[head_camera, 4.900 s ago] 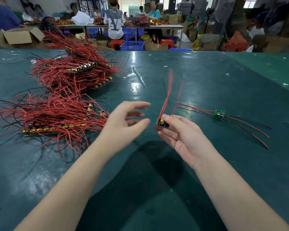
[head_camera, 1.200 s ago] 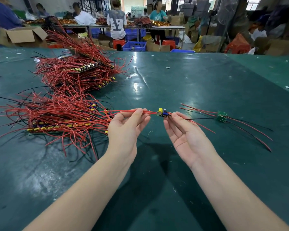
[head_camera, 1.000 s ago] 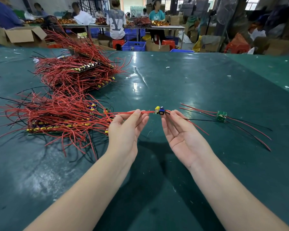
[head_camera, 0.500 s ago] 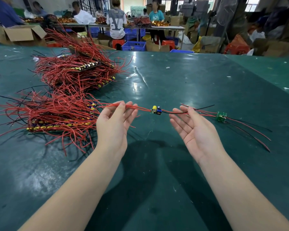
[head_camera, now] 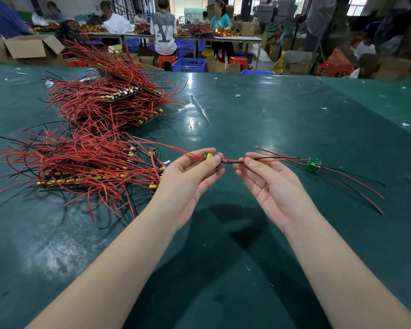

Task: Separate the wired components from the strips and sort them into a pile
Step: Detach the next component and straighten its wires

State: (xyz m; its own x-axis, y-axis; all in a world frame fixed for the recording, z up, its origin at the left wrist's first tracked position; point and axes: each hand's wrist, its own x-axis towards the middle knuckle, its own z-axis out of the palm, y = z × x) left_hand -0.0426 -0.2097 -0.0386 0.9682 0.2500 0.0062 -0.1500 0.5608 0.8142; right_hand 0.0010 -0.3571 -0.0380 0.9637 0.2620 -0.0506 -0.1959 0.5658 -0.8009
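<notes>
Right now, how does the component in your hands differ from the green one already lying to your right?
The held component is off the table, pinched by the left hand, while the right hand pinches its wires; the green component lies untouched on the table. The held one shows a yellow part; the lying one shows a green board face. Both are single pieces trailing red and black wires.

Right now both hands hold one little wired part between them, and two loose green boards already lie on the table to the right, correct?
Not quite. The head view shows only one loose green board on the table to the right, not two. The rest stands: the left hand holds the wired part and the right hand pinches its wires.
</notes>
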